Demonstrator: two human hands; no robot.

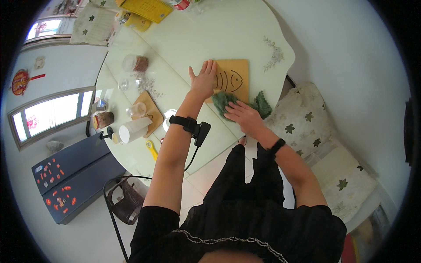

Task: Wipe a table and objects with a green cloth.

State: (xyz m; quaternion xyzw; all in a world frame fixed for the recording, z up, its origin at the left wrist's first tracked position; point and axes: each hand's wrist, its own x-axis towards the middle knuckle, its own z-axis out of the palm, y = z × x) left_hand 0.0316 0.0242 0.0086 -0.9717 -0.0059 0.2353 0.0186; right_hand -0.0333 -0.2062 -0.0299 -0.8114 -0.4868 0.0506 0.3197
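Note:
A square wooden trivet [241, 67] with a fish design cut into it lies on the glossy pale table. My left hand [204, 79] rests on its left edge, the fingers together and the thumb spread away. At the trivet's near edge, my right hand [243, 116] lies flat on a bunched dark green cloth [223, 100], fingers apart. Part of the cloth [262, 104] spreads to the right of that hand. What lies beneath the cloth is hidden.
To the left stand a white cylinder [135, 130], clear jars [139, 109], a jar with brown contents [141, 63] and a second wooden board [154, 111]. A yellow-handled peeler [152, 149] lies nearby. A yellow box [146, 9] is at the far edge; a cushioned seat [299, 121] stands right.

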